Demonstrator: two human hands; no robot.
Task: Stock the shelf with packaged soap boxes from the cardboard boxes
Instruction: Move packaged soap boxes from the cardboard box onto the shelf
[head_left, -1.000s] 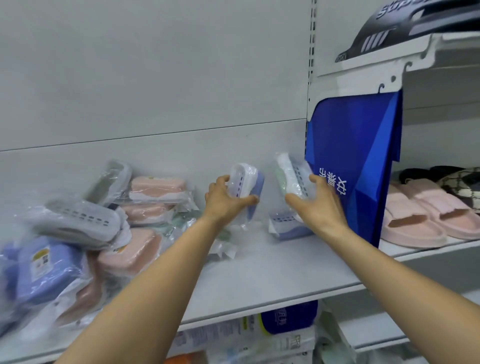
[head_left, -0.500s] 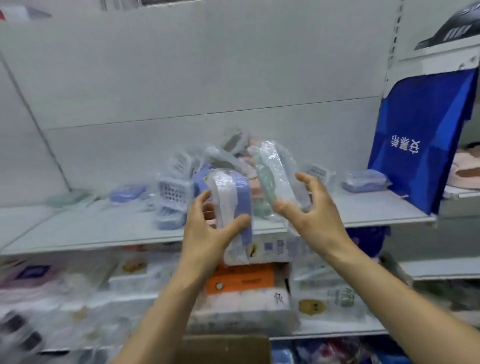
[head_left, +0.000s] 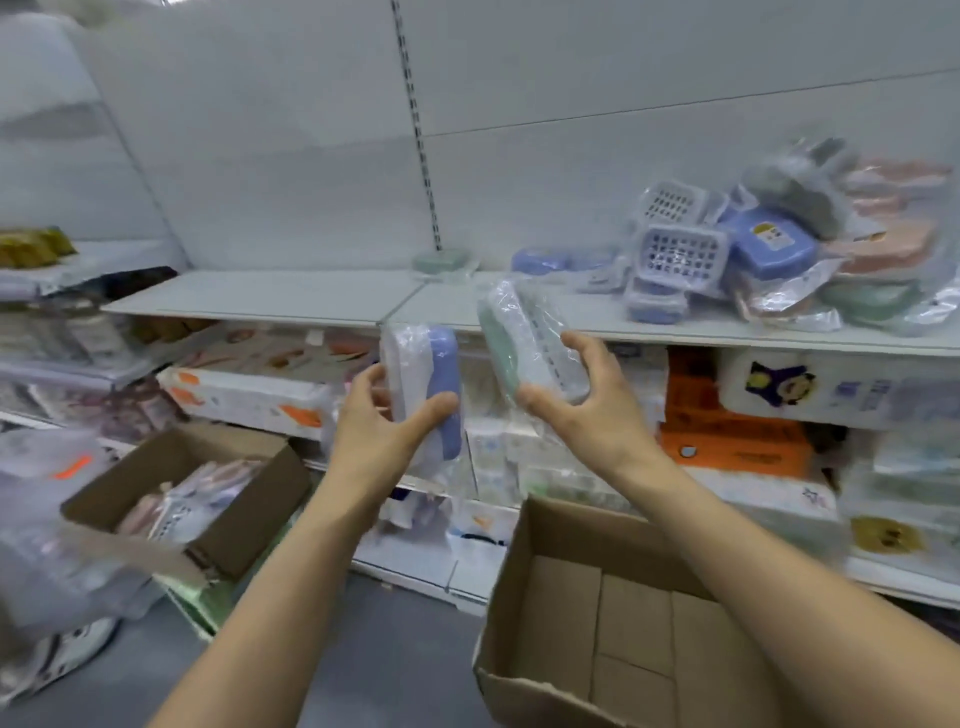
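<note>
Right box (head_left: 613, 618) emptied, left box (head_left: 187, 499) part full; left hand (head_left: 384, 431) grips blue soap pack (head_left: 434, 384), right hand (head_left: 582, 410) green pack (head_left: 530, 343), shelf (head_left: 270, 301) half stocked.

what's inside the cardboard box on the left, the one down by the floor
The left cardboard box holds plastic-wrapped soap boxes, pinkish ones and a white perforated one on top. Whatever lies beneath that top layer is covered, and the near wall hides the box's front part.

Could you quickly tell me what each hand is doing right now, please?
Left hand: grips a wrapped blue soap box.
Right hand: grips a wrapped green soap box.
</note>
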